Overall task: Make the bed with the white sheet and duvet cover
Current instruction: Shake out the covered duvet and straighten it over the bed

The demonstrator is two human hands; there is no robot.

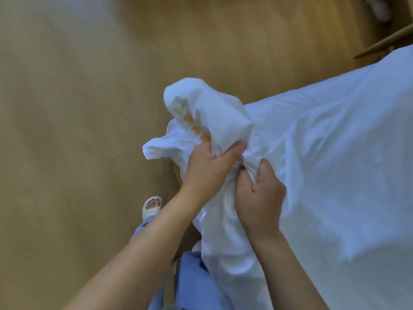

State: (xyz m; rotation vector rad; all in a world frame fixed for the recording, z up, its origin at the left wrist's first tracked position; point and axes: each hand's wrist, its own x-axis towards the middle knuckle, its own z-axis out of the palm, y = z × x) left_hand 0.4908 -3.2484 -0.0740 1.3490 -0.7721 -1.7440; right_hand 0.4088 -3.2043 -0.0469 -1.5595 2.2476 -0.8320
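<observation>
Tight grip on white sheet (335, 142) mid-job.
L hand (210, 166) & R hand (259, 198) clutch folds; sheet runs toward 2 o'clock, loose corner (201, 104) at 11, nearer L hand.

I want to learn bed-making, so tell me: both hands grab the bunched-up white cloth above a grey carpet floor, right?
Not quite. The head view shows a smooth tan wooden floor, not grey carpet. The rest holds: the left hand and the right hand both grip the bunched-up white cloth.
</observation>
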